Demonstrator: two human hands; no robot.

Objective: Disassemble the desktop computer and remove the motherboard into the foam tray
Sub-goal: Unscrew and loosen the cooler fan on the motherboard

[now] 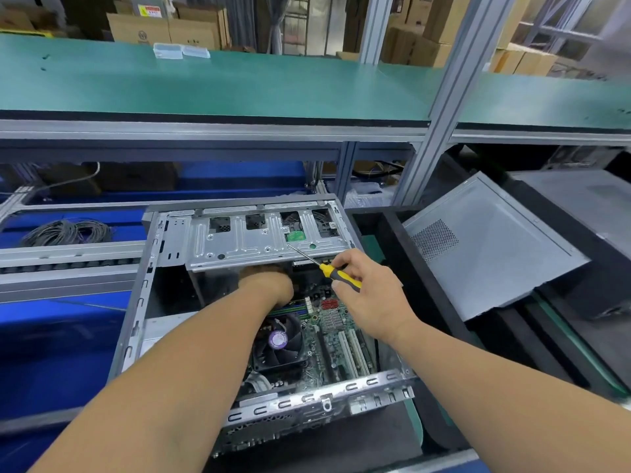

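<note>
An open desktop computer case (136, 302) lies on its side before me. Inside it sits the green motherboard (327, 332), with a black CPU fan (278, 343) and white expansion slots. A silver drive cage (239, 240) spans the far end of the case. My left hand (266, 279) reaches in under the cage edge, its fingers hidden in the shadow. My right hand (367, 295) grips a yellow-and-black screwdriver (336, 273), whose tip points up-left over the cage. A black foam tray (386, 220) stands right of the case.
The removed grey side panel (485, 247) leans on the foam tray at right. A coil of grey cable (68, 232) lies at left among blue bins. A green shelf (205, 87) on aluminium posts (440, 114) overhangs the bench. Cardboard boxes are stacked behind.
</note>
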